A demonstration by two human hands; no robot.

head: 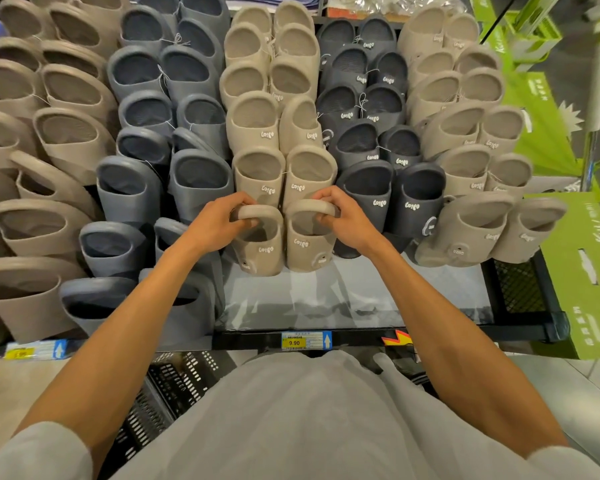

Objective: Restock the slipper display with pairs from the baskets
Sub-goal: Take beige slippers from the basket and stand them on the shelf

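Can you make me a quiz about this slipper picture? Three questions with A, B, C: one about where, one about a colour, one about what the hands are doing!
1. Where in the middle column is the held pair?
A. at the back
B. halfway
C. at the front

2. What colour is behind the 9.90 on the price tag?
A. pink
B. yellow
C. purple

3. What are the left hand and right hand doing?
A. each grips one slipper of the pair
B. both lie flat
C. both hold one basket

Answers:
1 C: no slippers in that column stand nearer the person.
2 B: the number is printed on yellow.
3 A: each hand's fingers curl over the top rim of one slipper.
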